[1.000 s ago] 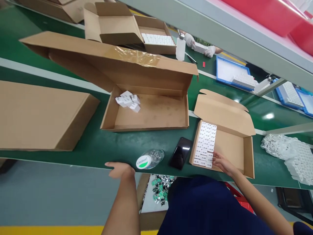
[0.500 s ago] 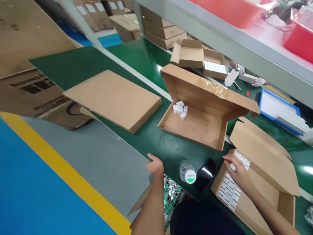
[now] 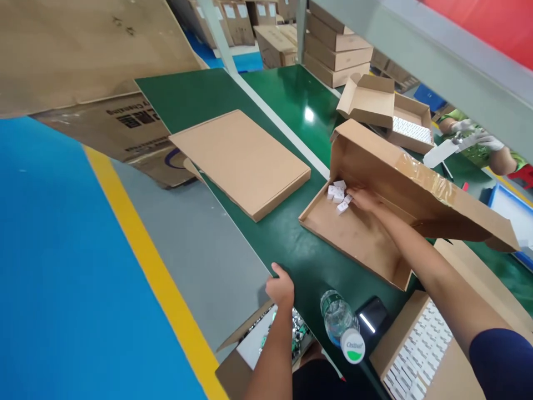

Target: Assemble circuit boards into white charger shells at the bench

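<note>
The right hand [image 3: 363,200] was inside the open carton [image 3: 353,239], fingertips beside some loose small white boxes [image 3: 338,193]; I couldn't tell whether it gripped one. Well apart, the left hand [image 3: 281,286] touched the green table [image 3: 270,239]'s edge, its grip unclear. A nearer carton [image 3: 397,325] held white rows [image 3: 420,347].

Most of my stuff is plain brown cardboard: the closed box [image 3: 241,161] looks smooth and matt, and the open box [image 3: 358,236] is dull too, bar some shiny, crinkly clear tape [image 3: 435,182] on its lid. The little white blocks [image 3: 338,195] look matt, can't tell if paper or plastic. Tabletop's [image 3: 287,239] smooth green with a soft sheen. Bottle's [image 3: 333,314] clear shiny plastic, phone's [image 3: 370,325] glossy black, my sleeve's [image 3: 499,355] matt navy cloth.
</note>
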A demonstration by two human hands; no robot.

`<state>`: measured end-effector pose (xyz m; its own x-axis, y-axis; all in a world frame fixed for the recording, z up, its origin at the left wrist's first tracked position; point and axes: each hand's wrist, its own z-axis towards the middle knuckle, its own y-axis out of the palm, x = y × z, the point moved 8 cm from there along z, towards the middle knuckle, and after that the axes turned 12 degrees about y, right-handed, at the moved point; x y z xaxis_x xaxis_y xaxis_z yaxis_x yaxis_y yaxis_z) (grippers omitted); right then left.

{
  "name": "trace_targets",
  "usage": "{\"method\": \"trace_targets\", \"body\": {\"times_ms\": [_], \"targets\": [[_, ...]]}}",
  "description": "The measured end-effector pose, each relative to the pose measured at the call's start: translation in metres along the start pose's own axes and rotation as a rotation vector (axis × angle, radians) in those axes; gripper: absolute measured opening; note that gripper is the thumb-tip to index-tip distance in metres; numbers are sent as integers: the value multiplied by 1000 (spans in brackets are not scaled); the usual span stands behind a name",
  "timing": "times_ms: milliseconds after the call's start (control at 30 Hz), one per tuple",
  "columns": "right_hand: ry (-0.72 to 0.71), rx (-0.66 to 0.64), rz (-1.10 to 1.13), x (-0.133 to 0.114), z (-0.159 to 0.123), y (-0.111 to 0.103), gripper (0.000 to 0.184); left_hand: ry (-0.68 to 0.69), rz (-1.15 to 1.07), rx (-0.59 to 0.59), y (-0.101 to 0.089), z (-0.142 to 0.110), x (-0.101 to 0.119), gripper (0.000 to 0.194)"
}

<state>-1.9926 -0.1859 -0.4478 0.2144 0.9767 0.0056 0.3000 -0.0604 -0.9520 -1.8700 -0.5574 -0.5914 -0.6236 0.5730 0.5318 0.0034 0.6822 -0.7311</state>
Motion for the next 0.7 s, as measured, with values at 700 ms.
{"method": "trace_targets", "body": {"times_ms": [700], "targets": [[109, 58, 4, -40, -34, 9, 62, 13, -31, -18, -1, -2, 2, 37]]}}
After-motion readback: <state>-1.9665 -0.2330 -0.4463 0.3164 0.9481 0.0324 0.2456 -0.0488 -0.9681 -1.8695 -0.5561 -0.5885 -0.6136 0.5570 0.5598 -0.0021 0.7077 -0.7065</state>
